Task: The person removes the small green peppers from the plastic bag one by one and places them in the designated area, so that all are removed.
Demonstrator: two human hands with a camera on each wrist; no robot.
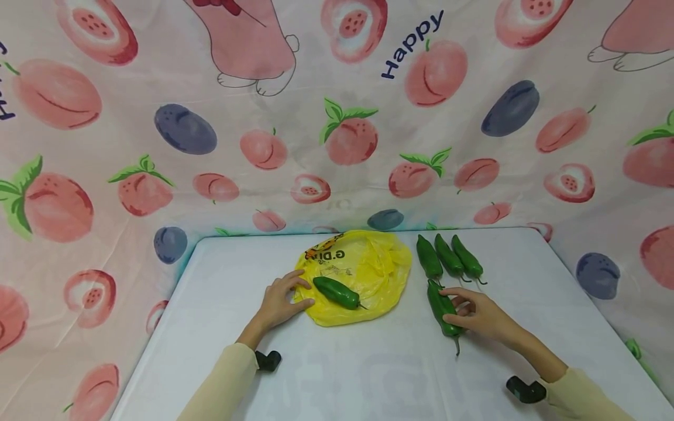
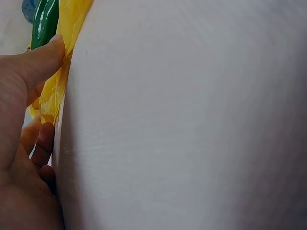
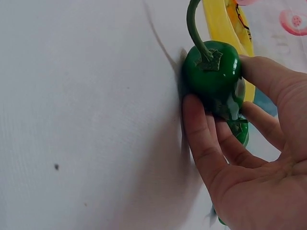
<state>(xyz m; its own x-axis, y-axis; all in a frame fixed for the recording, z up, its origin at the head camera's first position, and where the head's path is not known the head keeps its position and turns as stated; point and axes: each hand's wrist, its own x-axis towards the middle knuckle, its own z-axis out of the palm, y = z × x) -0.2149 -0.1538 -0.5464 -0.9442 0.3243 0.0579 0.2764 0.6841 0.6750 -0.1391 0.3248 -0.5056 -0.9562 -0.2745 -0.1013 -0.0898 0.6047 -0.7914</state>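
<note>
A crumpled yellow plastic bag (image 1: 387,286) lies flat near the table's far side, with one green pepper (image 1: 337,292) on top. My left hand (image 1: 281,301) touches the bag's left edge, thumb and fingers apart; in the left wrist view the thumb lies against the yellow plastic (image 2: 60,81). To the right of the bag, my right hand (image 1: 481,313) grips another green pepper (image 1: 439,307) on the table. The right wrist view shows this pepper (image 3: 211,76) stem end up close, thumb on one side and fingers on the other.
Three green peppers (image 1: 449,257) lie side by side beyond the right hand, stems toward me. A white table (image 1: 358,380) holds everything, backed by a fruit-print cloth (image 1: 295,105). Dark wrist devices (image 1: 526,390) sit at both wrists.
</note>
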